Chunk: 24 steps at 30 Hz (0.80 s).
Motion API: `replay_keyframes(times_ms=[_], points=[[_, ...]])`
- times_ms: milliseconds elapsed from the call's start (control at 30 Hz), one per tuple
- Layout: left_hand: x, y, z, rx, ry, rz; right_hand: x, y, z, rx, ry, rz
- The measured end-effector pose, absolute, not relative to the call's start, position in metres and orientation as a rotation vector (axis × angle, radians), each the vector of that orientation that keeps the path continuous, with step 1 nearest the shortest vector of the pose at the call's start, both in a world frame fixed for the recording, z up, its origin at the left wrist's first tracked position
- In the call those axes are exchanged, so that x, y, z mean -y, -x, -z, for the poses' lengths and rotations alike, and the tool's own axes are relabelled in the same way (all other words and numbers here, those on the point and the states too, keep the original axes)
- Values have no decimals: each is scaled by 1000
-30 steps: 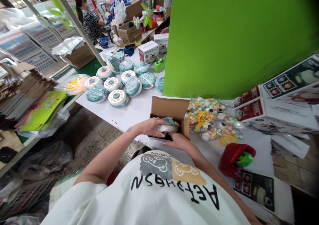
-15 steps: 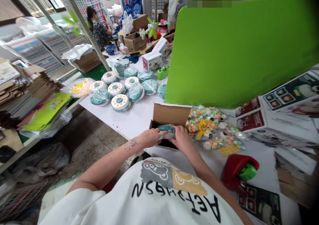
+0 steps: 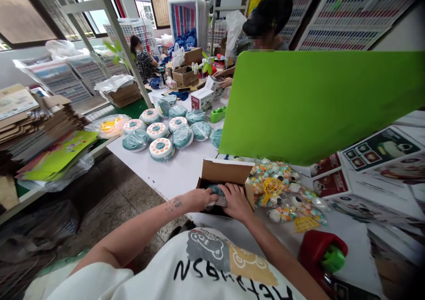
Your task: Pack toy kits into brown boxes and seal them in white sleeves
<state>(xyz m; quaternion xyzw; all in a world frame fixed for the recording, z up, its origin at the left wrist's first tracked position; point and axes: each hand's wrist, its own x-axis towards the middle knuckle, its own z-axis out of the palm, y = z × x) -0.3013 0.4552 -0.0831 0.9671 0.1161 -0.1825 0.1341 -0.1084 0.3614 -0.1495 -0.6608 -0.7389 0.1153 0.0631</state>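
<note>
Fingers point(image 3: 210, 194) of both hands curl over a teal plastic-wrapped item point(image 3: 217, 192) in an open cardboard carton point(image 3: 226, 171)

Closest in, a white printed T-shirt point(image 3: 212, 260) fills the bottom of the view, and both bare forearms reach out from it to the worktop's near edge. The left hand point(image 3: 199, 199) comes in from the left, its fingers bent around that side of the item. The right hand point(image 3: 235, 202) lies across the other side, fingers clenched down over the wrap. Between them the item sits in the carton's mouth, with most of it hidden, so its shape is hard to tell. The carton's back flap stands up behind the fingers, and dark space shows beneath the item.

Just right of the carton lie clear bags of colored balls point(image 3: 277, 189) with yellow mesh pieces point(image 3: 272, 187). Further right, near the worktop's right edge, sits a red holder with a green part point(image 3: 323, 253), and printed sheets point(image 3: 378, 151) spread beyond it. Past the carton, round teal-wrapped discs with orange-dotted white rims point(image 3: 160, 148) crowd the white worktop point(image 3: 181, 174), beside a bright green partition point(image 3: 315, 105). Toward the far end stand white product boxes point(image 3: 202, 99), where a co-worker's hands point(image 3: 226, 76) rest on another box.
</note>
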Motion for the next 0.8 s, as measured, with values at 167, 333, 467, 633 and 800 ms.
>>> replay_keyframes(times_ms=[167, 333, 467, 633, 800], points=[[-450, 294, 83, -333, -2864, 621, -357, 108, 153, 2160, 2031, -304], [-447, 290, 93, -430, -2891, 605, -359, 105, 165, 2160, 2036, -257], [-444, 293, 110, -493, -2853, 666, -360, 114, 163, 2154, 2003, -261], [-456, 296, 112, -466, -2749, 473, -344, 114, 126, 1912, 1759, -251], [-460, 288, 113, -632, -2642, 600, -312, 45, 139, 1233, 1792, 8]])
